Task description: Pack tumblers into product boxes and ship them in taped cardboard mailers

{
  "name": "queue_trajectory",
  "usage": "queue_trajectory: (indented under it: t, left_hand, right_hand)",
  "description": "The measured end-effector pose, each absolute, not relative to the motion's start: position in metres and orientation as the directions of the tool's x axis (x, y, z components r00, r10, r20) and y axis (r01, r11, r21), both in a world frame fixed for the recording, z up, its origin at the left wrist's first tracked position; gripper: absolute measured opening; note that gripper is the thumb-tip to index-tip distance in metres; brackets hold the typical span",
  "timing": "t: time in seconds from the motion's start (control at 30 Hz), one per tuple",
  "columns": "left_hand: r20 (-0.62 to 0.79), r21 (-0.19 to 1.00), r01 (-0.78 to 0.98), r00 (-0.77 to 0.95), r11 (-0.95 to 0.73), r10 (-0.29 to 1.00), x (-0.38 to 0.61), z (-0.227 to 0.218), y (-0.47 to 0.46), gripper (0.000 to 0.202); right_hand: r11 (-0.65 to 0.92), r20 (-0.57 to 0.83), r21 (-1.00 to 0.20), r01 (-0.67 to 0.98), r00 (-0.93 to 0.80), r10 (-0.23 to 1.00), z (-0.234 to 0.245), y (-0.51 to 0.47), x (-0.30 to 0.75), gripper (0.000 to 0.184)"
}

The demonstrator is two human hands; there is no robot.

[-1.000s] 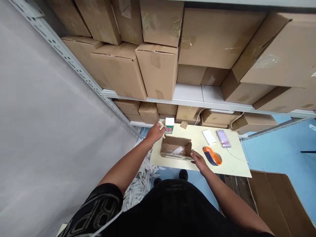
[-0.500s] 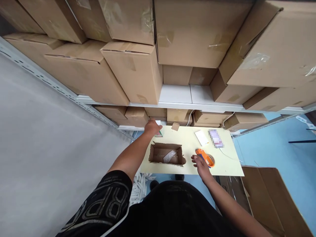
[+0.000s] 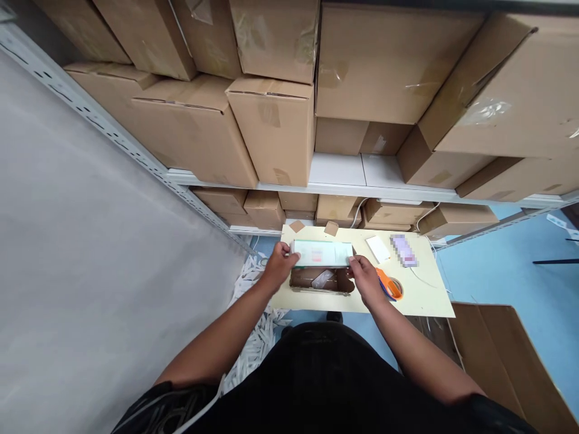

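A long white-and-green box (image 3: 322,254) is held level between both hands, over the far side of an open cardboard box (image 3: 301,277). My left hand (image 3: 280,263) is closed on its left end, thumb on top. At the right end, the fingers of my right hand (image 3: 363,277) pinch its corner. A clear plastic piece (image 3: 322,279) lies inside the cardboard box, whose far part is hidden under the held box. Just right of my right hand is an orange tape dispenser (image 3: 389,284) with a roll of tape, partly covered by the hand.
On the pale yellow table (image 3: 425,295) lie a small white box (image 3: 377,248), a blurred purple item (image 3: 404,251) and cardboard scraps (image 3: 331,228). Shelves of cartons (image 3: 271,132) rise behind. White paper strips (image 3: 246,343) cover the floor at left; a large open carton (image 3: 502,355) stands at right.
My left hand has brought the white-and-green box from the table's far left edge to above the cardboard box. My right hand, earlier empty beside the tape dispenser, now grips its right end.
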State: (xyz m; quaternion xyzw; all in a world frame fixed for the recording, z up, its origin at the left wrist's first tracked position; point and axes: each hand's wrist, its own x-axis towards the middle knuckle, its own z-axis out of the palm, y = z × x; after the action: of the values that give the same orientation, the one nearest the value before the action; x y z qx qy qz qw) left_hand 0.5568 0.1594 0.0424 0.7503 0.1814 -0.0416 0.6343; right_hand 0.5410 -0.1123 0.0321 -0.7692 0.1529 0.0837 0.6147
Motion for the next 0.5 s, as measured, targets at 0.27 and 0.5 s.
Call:
queue_trajectory:
  t: [0.27,0.5]
  left_hand:
    - [-0.241,0.719,0.199,0.97,-0.666,0.03,0.507,0.027,0.156,0.018]
    - [-0.2,0.501,0.107,0.98,-0.859,0.005,0.503,0.001,0.159,0.021]
  right_hand:
    - [-0.619,-0.188,-0.747,-0.24,0.971,-0.15,0.008,-0.121,0.501,0.034]
    - [-0.768,-0.129,-0.627,-0.133,0.99,-0.066,-0.018,-0.111,0.491,0.028]
